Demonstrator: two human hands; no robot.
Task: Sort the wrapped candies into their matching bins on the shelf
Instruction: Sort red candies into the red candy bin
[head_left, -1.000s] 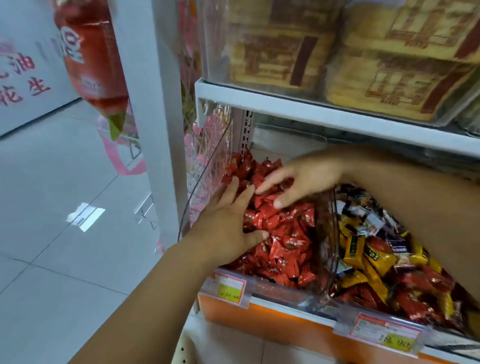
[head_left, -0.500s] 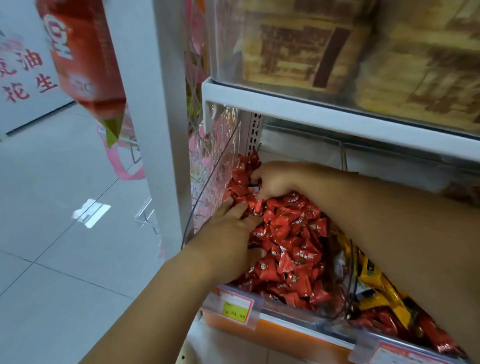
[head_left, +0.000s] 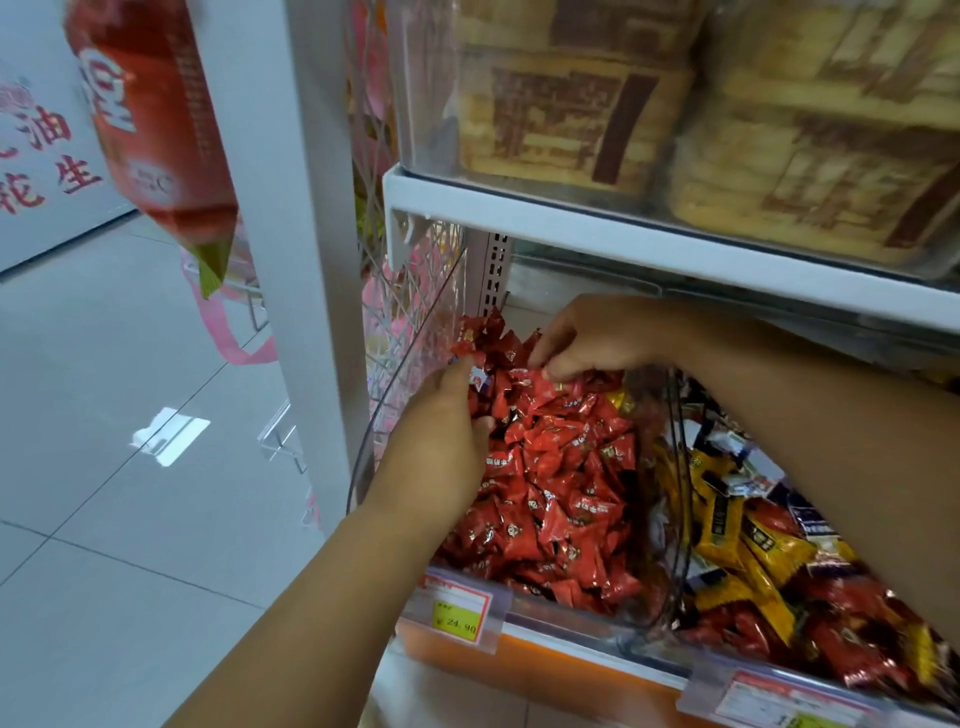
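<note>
Head view: glossy red triangular candies (head_left: 558, 470) in pinch of right hand (head_left: 597, 338); left hand (head_left: 441, 441) unclear.

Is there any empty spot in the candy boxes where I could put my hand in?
Only a little. A bare pale strip shows at the back of the red-candy bin, between the holed post and the right hand. Elsewhere is crowded: red candies fill it to the front wall, the left hand is in there, and the mixed candies next door are heaped.

Red wrapped candies (head_left: 556, 488) heaped in the clear left bin (head_left: 566, 616).
</note>
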